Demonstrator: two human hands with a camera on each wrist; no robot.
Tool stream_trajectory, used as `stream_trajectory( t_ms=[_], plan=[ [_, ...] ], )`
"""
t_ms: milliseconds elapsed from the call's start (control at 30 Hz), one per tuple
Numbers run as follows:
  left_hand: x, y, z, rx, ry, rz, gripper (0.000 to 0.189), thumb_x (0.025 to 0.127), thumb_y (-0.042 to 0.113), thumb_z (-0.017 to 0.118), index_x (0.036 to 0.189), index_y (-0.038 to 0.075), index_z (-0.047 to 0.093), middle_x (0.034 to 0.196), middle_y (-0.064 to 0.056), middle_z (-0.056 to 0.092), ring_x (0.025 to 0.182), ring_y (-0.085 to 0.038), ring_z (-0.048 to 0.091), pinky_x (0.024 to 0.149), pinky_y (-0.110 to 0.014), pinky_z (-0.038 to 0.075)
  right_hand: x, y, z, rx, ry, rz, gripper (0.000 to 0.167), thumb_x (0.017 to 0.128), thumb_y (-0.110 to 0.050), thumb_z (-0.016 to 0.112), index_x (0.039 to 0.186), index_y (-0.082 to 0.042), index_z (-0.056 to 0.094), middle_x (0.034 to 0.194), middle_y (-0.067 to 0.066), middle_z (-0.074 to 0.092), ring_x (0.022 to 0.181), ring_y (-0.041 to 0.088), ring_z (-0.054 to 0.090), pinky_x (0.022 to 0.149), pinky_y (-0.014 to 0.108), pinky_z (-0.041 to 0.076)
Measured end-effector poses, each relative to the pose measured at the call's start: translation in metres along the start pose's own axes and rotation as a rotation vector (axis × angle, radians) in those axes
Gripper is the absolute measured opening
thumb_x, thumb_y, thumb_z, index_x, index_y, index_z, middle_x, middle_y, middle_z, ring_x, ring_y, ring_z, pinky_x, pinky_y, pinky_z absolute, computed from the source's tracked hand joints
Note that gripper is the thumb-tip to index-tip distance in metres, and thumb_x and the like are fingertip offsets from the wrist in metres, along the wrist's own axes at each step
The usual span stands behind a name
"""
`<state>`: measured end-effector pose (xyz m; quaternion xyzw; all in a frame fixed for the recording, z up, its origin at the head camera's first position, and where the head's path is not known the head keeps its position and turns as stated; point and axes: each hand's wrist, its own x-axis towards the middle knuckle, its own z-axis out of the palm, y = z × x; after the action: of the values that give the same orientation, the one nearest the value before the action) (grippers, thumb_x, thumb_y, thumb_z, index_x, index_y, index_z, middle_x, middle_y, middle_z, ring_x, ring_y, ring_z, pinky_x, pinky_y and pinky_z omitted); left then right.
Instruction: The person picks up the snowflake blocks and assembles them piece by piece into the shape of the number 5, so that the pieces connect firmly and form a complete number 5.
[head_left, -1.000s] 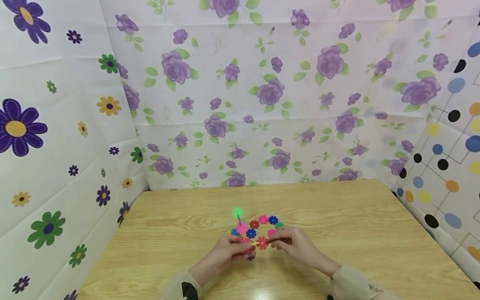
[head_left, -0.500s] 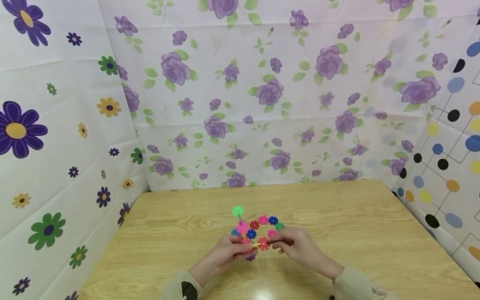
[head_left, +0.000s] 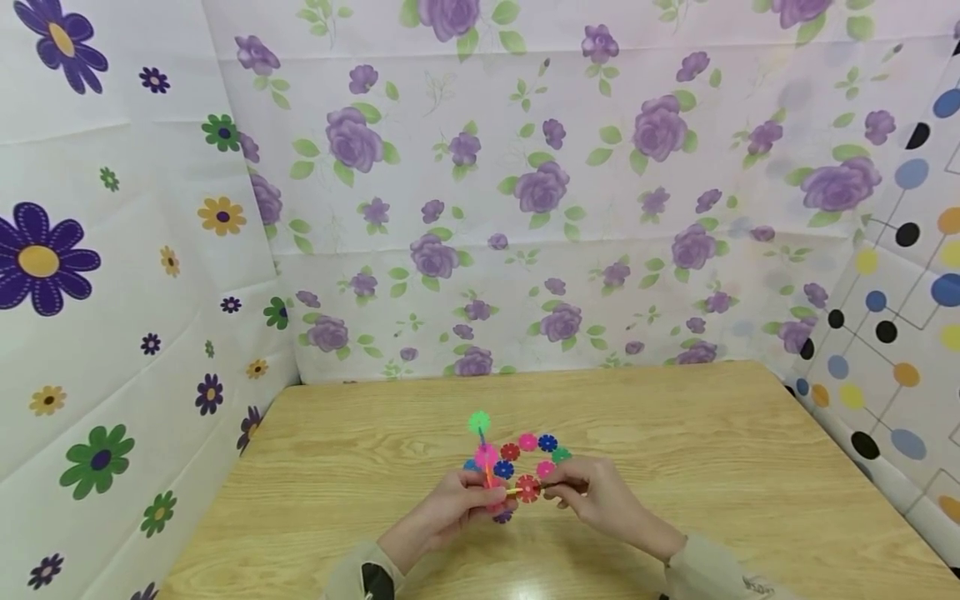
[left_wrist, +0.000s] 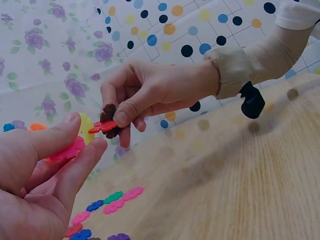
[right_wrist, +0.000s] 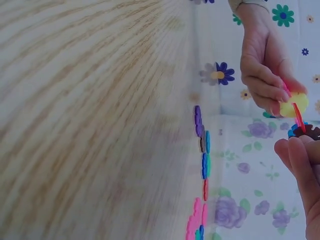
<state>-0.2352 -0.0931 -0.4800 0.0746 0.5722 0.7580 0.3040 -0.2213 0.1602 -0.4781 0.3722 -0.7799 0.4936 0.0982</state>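
My left hand (head_left: 450, 512) pinches a pink snowflake disc (left_wrist: 67, 151) between thumb and fingers. This disc belongs to a linked chain, with a green disc (head_left: 479, 421) at its upper end and another pink disc (head_left: 486, 456) below that. A yellow disc (right_wrist: 293, 105) joins the chain beside the left fingertips, and a red disc (head_left: 528, 488) is slotted on after it. Between thumb and fingers, my right hand (head_left: 603, 504) pinches a brown disc (left_wrist: 108, 113) right against the red one. The right fingers partly cover the brown disc. Both hands are raised above the wooden table (head_left: 300, 500).
Loose discs lie flat beyond the hands: a dark red one (head_left: 510, 452), a pink one (head_left: 528, 442), blue ones (head_left: 547, 442), a green one (head_left: 562, 455) and a purple one (head_left: 502, 517). Flower-patterned cloth (head_left: 540, 187) hangs behind the table, dotted cloth (head_left: 906, 375) at right.
Very little differs. Compared with a second ago, the right hand and the red disc sit a touch farther right. Both hands keep their hold.
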Motion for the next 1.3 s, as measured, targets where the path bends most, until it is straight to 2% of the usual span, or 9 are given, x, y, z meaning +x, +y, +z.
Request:
stream_trajectory(
  t_ms=[133,267,400,533,667,767,867,1067,1300],
  plan=[
    [-0.001,0.004,-0.002,-0.007,-0.018,0.016,0.032,0.092,0.008,0.064,0.120,-0.008,0.061,0.101,-0.008,0.073,0.095,-0.017,0.072,0.085,-0.024,0.056,0.001,-0.001,0.003,-0.052,0.035,-0.017,0.015,0.085,0.002,0.069,0.095,-0.008,0.074,0.083,0.009,0.074,0.069,-0.001,0.067,0.055,0.021,0.056],
    [-0.003,0.007,-0.004,-0.021,-0.072,0.027,0.032,0.093,0.007,0.062,0.122,-0.006,0.058,0.110,-0.008,0.069,0.099,-0.017,0.070,0.089,-0.025,0.054,0.002,-0.004,0.004,-0.066,0.080,0.020,0.012,0.084,0.000,0.071,0.093,-0.008,0.075,0.083,0.009,0.074,0.068,-0.001,0.066,0.055,0.020,0.056],
    [-0.005,0.008,-0.005,-0.014,-0.100,0.041,0.038,0.094,0.009,0.061,0.128,-0.006,0.052,0.119,-0.009,0.065,0.102,-0.019,0.069,0.092,-0.027,0.053,0.004,-0.007,0.005,-0.069,0.107,0.061,0.009,0.085,-0.005,0.072,0.091,-0.010,0.075,0.082,0.003,0.074,0.066,-0.001,0.066,0.055,0.021,0.056],
    [-0.005,0.008,-0.005,-0.012,-0.111,0.049,0.047,0.094,0.010,0.062,0.136,-0.005,0.045,0.122,-0.009,0.064,0.104,-0.020,0.069,0.094,-0.029,0.052,0.005,-0.008,0.006,-0.052,0.125,0.093,0.007,0.086,-0.011,0.073,0.092,-0.014,0.075,0.083,-0.001,0.074,0.066,0.001,0.066,0.054,0.023,0.056],
    [-0.004,0.005,-0.003,-0.006,-0.119,0.059,0.054,0.093,0.009,0.062,0.140,-0.003,0.039,0.117,-0.009,0.068,0.104,-0.020,0.069,0.095,-0.031,0.052,0.005,-0.008,0.007,-0.014,0.135,0.128,0.006,0.087,-0.013,0.071,0.092,-0.012,0.075,0.083,0.004,0.074,0.068,0.003,0.067,0.056,0.024,0.057],
    [-0.003,-0.001,0.002,-0.009,-0.084,0.046,0.053,0.093,0.008,0.063,0.139,-0.006,0.040,0.110,-0.010,0.071,0.099,-0.019,0.070,0.092,-0.031,0.054,0.006,-0.008,0.007,0.009,0.147,0.151,0.005,0.087,-0.012,0.071,0.091,-0.011,0.075,0.083,0.008,0.074,0.068,0.005,0.068,0.057,0.025,0.057],
    [-0.002,-0.008,0.008,-0.023,-0.032,0.025,0.045,0.092,0.011,0.064,0.130,-0.008,0.049,0.103,-0.009,0.073,0.092,-0.017,0.071,0.091,-0.033,0.055,0.007,-0.007,0.008,0.007,0.163,0.147,0.006,0.087,-0.010,0.071,0.091,-0.011,0.075,0.083,0.008,0.074,0.069,0.006,0.069,0.057,0.025,0.057],
    [0.000,-0.016,0.025,-0.050,0.069,0.022,0.026,0.091,0.023,0.068,0.107,0.002,0.069,0.089,-0.002,0.075,0.081,-0.012,0.072,0.083,-0.029,0.058,0.007,-0.007,0.010,-0.014,0.181,0.113,0.009,0.086,-0.005,0.071,0.093,-0.010,0.075,0.083,0.007,0.074,0.068,0.004,0.067,0.055,0.023,0.056],
    [0.002,-0.015,0.039,-0.135,0.195,0.057,0.025,0.090,0.028,0.070,0.103,0.007,0.071,0.084,0.000,0.075,0.075,-0.009,0.071,0.072,-0.021,0.058,0.007,-0.001,0.014,-0.039,0.182,0.096,0.010,0.085,-0.005,0.072,0.093,-0.011,0.075,0.084,0.005,0.075,0.068,0.012,0.070,0.055,0.023,0.056]
  ],
)
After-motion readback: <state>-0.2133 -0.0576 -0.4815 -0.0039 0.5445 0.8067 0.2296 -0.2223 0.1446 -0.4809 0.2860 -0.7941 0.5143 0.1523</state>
